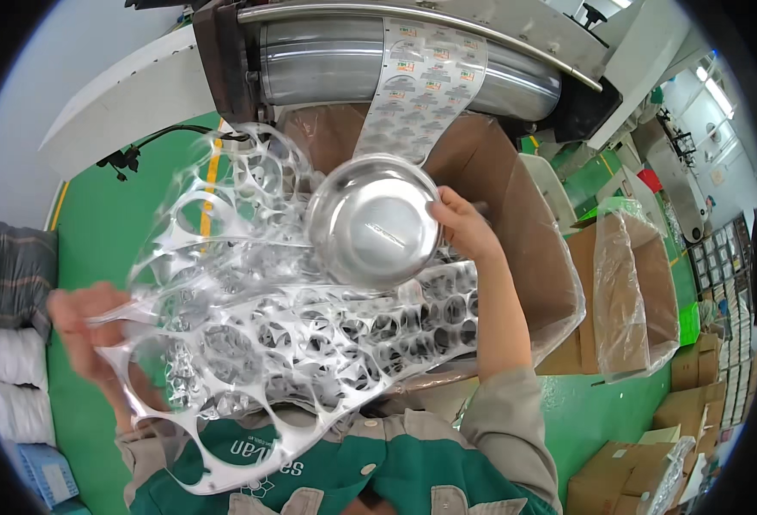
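On the left, my left hand [91, 330] is blurred by motion, its fingers closed on the edge of a silver foil sheet punched with round holes [258, 322]. This sheet hangs in loose, crumpled folds across the space before my chest. In the middle, my right hand [468, 225] grips the right rim of a shiny round steel bowl [376, 221], thumb over its edge. The bowl's inside faces up toward me, and nothing shows in it. Parts of the foil lie behind and below the bowl.
Ahead, a printed foil strip [434, 81] runs down off a metal roller [322, 67]. Beneath it stands a big carton lined with clear plastic [524, 232]. Another lined carton [636, 292] is to the right, with brown boxes [614, 476] farther down. White sacks [18, 390] lie at left.
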The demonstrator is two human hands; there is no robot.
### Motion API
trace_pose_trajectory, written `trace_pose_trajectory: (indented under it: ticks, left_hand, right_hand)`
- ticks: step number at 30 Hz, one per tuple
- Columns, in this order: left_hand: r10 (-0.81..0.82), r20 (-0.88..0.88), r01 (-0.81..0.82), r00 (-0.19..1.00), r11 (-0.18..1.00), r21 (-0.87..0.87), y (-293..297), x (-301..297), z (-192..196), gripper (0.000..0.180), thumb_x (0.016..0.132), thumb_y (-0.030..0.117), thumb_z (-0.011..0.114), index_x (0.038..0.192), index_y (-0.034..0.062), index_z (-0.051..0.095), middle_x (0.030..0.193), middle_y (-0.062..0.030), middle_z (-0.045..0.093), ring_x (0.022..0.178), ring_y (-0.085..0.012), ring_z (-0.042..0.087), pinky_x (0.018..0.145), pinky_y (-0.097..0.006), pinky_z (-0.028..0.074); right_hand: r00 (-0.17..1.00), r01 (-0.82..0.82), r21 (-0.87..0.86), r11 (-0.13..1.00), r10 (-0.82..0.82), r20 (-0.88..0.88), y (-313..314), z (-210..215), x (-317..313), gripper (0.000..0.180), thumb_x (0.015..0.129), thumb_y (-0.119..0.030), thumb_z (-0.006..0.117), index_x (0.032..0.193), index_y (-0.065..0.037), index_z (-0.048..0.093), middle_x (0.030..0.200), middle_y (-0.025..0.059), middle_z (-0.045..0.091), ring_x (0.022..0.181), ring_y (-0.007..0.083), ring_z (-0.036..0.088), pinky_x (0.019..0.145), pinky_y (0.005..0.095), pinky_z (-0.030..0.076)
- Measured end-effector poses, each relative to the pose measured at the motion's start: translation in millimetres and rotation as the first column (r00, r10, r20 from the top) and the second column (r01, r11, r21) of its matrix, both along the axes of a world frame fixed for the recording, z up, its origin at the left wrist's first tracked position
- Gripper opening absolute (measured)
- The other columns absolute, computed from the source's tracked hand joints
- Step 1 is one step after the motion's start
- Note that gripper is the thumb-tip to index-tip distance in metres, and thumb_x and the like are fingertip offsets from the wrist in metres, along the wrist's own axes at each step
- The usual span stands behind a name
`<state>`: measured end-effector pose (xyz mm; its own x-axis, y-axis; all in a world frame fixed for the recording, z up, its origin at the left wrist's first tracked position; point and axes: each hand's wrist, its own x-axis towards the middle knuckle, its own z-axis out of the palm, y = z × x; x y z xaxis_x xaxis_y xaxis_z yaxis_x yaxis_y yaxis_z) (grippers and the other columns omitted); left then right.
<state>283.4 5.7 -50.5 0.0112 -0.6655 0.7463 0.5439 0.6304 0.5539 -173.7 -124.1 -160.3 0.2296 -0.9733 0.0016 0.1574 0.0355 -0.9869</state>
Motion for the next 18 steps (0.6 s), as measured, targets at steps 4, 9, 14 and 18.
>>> trace_pose_trajectory:
  ticks: [4,9,14,18]
  left_hand:
    - [0.258,0.544,-0.529,0.798,0.732,0.429,7.3,78.2,6.4,0.025,0.087,0.012,0.050,0.109,-0.0001,0.049,0.070,-0.0026,0.051,0.063,-0.0087,0.048,0.056,-0.024,0.040]
    - [0.172,0.966,-0.799,0.192,0.599,0.052,-47.2,100.9,-29.9,0.026,0.087,0.017,0.054,0.105,-0.0013,0.058,0.090,-0.0038,0.060,0.084,-0.0111,0.055,0.073,-0.023,0.042]
    - [0.422,0.886,-0.614,0.192,0.756,-0.227,-122.8,-26.6,-38.8,0.056,0.082,0.032,0.060,0.125,0.0013,0.044,0.117,-0.0163,0.055,0.108,-0.0263,0.053,0.092,-0.036,0.039]
    - [0.058,0.987,-0.450,-0.148,0.885,-0.119,-120.6,-83.8,-49.4,0.059,0.074,0.025,0.065,0.124,0.0022,0.044,0.116,-0.0217,0.053,0.109,-0.0354,0.049,0.096,-0.042,0.036]
  right_hand:
    - [0.462,0.199,-0.232,0.952,-0.300,-0.834,-13.5,-36.2,-22.6,0.059,0.072,-0.035,0.069,0.111,0.005,0.049,0.094,0.0205,0.061,0.090,0.0304,0.060,0.076,0.0372,0.046]
    - [0.359,0.036,-0.109,0.993,-0.115,-0.926,-4.5,-25.3,-23.9,0.056,0.070,-0.036,0.069,0.109,0.001,0.053,0.101,0.0257,0.059,0.098,0.0393,0.056,0.081,0.0431,0.043]
    - [0.200,-0.069,-0.210,0.975,-0.192,-0.961,1.8,-21.5,-15.6,0.056,0.069,-0.036,0.070,0.110,-0.002,0.053,0.100,0.0250,0.059,0.096,0.0406,0.055,0.080,0.0456,0.045]
    - [0.661,0.156,-0.139,0.978,-0.208,-0.721,16.6,50.4,-10.8,0.033,0.072,-0.021,0.068,0.096,0.000,0.056,0.081,0.0099,0.062,0.077,0.0171,0.059,0.064,0.0285,0.044]
